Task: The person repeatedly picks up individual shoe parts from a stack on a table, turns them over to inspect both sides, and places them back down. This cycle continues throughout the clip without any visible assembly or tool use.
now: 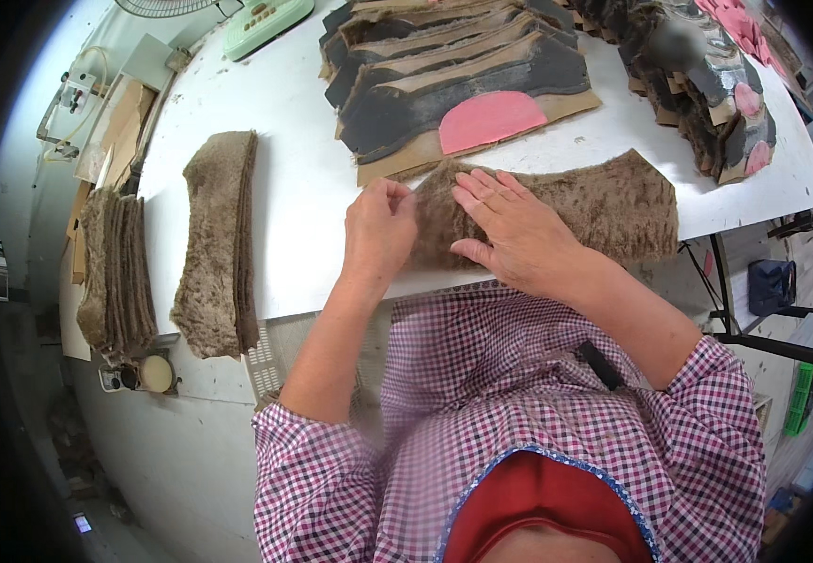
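A brown fur piece [604,202] lies pile side up along the near edge of the white table. My right hand [519,230] rests flat on its left half, palm down and fingers stretched out. At the piece's left end, the curled fingers of my left hand [383,225] pinch its edge; the fingertips are partly hidden. Just beyond lies an overlapping row of cut pieces [482,84] with dark grey backing and tan edges. The nearest of these carries a pink half-round patch [491,122].
Left of my hands, a stack of brown fur pieces [219,235] reaches the table's [303,216] front edge, with another stack [115,272] farther left. More backed fur pieces [707,94] lie at the far right. A pale green device [266,26] sits at the back.
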A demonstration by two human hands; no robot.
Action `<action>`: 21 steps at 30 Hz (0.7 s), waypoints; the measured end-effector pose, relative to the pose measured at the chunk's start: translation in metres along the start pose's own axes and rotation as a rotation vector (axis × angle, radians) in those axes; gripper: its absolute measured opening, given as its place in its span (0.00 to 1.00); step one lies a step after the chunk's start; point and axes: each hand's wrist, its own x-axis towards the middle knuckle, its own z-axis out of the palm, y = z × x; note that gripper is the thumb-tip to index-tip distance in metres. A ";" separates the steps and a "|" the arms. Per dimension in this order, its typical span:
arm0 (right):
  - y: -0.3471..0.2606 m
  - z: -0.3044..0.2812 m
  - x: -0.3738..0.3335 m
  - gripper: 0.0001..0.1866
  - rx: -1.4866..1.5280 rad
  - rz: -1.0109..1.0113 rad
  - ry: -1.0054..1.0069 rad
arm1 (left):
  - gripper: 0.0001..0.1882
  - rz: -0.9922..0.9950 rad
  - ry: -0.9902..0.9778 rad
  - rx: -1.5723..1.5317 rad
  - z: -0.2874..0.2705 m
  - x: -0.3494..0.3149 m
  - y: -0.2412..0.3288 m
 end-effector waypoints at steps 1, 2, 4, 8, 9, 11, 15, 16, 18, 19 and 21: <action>0.001 0.001 0.000 0.32 0.017 -0.007 -0.007 | 0.07 0.014 0.023 0.007 0.001 0.000 -0.002; 0.005 0.001 -0.002 0.33 0.031 -0.010 -0.015 | 0.07 0.027 0.029 0.046 0.003 -0.001 -0.001; 0.007 0.001 -0.004 0.33 0.037 -0.018 -0.029 | 0.06 0.053 0.041 0.124 0.003 -0.001 0.002; 0.007 0.000 -0.008 0.35 0.002 -0.019 -0.030 | 0.09 0.065 0.014 0.281 0.004 0.003 0.008; 0.008 0.000 -0.009 0.36 -0.011 -0.014 -0.024 | 0.09 0.052 0.013 0.347 0.003 0.003 0.013; 0.009 0.003 -0.008 0.37 0.019 -0.038 -0.021 | 0.10 0.167 0.089 0.377 0.004 -0.002 0.028; 0.017 -0.002 -0.010 0.39 0.102 -0.046 -0.023 | 0.18 0.458 0.000 -0.075 0.043 -0.002 0.050; 0.019 -0.003 -0.012 0.39 0.083 -0.056 -0.034 | 0.19 0.409 -0.107 -0.202 0.055 -0.003 0.054; 0.027 0.001 -0.020 0.40 0.047 -0.051 -0.053 | 0.23 0.281 -0.273 -0.391 0.065 -0.002 0.061; 0.035 -0.002 -0.028 0.40 0.018 -0.010 -0.057 | 0.24 0.316 -0.283 -0.289 0.065 -0.002 0.062; 0.056 -0.013 -0.046 0.41 -0.038 0.053 -0.072 | 0.25 0.408 -0.279 -0.094 0.068 0.000 0.057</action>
